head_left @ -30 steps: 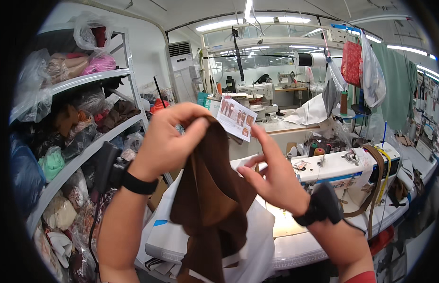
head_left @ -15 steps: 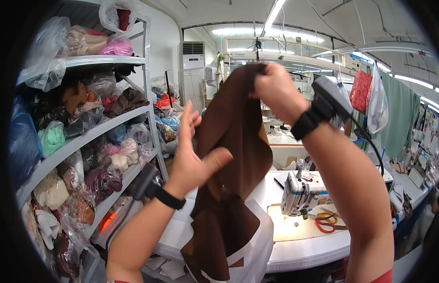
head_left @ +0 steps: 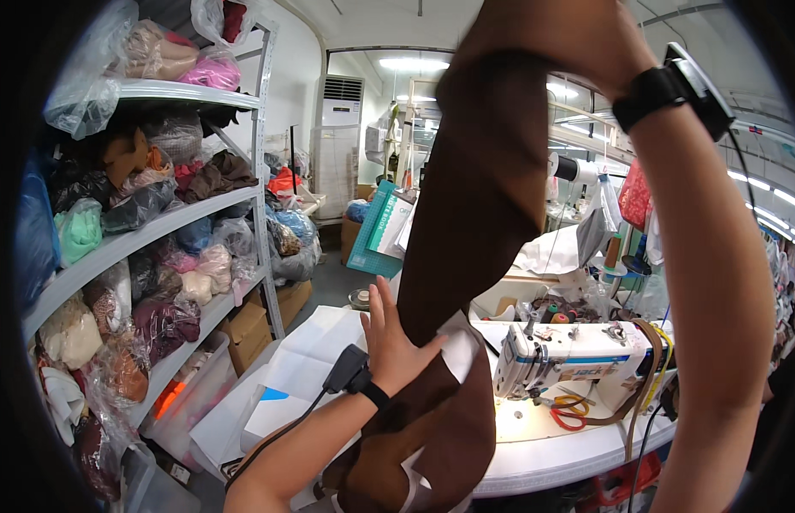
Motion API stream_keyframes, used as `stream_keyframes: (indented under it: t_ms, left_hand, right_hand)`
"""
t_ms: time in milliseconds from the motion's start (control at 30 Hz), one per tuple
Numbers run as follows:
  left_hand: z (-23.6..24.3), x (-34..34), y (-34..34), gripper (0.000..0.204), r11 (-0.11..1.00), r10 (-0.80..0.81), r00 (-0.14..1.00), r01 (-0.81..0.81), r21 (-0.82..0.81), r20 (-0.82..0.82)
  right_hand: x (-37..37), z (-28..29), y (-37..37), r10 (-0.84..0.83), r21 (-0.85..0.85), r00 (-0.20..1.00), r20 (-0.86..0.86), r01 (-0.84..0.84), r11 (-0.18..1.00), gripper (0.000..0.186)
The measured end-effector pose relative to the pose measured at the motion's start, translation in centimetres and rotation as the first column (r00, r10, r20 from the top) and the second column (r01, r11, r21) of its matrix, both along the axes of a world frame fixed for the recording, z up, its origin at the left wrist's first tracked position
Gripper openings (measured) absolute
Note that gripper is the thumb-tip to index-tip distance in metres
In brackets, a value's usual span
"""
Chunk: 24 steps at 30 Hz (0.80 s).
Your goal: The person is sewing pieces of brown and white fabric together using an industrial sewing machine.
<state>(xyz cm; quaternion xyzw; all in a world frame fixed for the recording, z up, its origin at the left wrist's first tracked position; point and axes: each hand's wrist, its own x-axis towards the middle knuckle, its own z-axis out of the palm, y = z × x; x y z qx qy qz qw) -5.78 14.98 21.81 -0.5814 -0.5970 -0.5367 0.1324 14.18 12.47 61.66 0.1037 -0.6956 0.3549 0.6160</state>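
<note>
A long piece of dark brown fabric (head_left: pixel 470 197) hangs down in front of me, with folds and lighter brown parts near its lower end. High at the top of the view, my right hand (head_left: pixel 577 38) is closed on its upper end; the fingers are blurred and partly hidden. My left hand (head_left: pixel 397 346) is at the fabric's left edge, lower down, fingers and thumb spread apart. Its thumb lies over the fabric; whether it presses on it I cannot tell. White material (head_left: pixel 460 346) shows beside and below the fabric. Both wrists carry black straps with devices.
A white sewing machine (head_left: pixel 577 355) stands on the table to the right, with red- and yellow-handled scissors (head_left: pixel 568 413) by it. White paper sheets (head_left: pixel 308 346) lie left. Metal shelves (head_left: pixel 162 224) with bagged fabrics fill the left side. A teal cutting mat (head_left: pixel 368 248) leans behind.
My right hand has gone up and rightward, raising the fabric. My left hand has moved lower and to the right along it. The view has shifted, showing more of the table and sewing machine.
</note>
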Motion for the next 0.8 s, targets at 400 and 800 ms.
stream_keyframes:
  t_ms: [400,800]
  left_hand:
    - [-11.4,8.2,-5.6,0.073,0.312,-0.869,0.006,0.783,-0.538,-0.495]
    - [-25.1,-18.3,9.1,0.036,0.798,-0.587,0.555,0.271,-0.539,-0.590]
  right_hand:
    - [3.0,-0.5,-4.9,-0.416,0.237,0.829,0.373,0.348,0.907,0.021]
    - [15.6,7.0,-3.3,-0.416,0.277,0.907,-0.062,0.416,0.866,0.023]
